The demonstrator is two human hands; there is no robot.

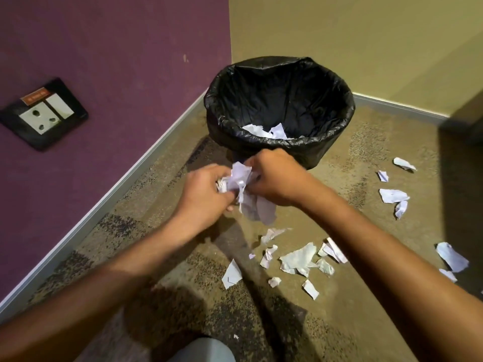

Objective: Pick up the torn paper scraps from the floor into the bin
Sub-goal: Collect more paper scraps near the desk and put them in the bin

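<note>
Both my grips, left hand [206, 189] and right hand [274, 178], are clamped together on a wad of scraps [245, 194]; the bin [279, 142] gapes just beyond, rim nearest my right.

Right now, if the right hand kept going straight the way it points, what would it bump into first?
The right hand points up and left across the bundle of scraps. Past those, it would probably meet the near side of the bin, though depth is hard to judge.
</note>
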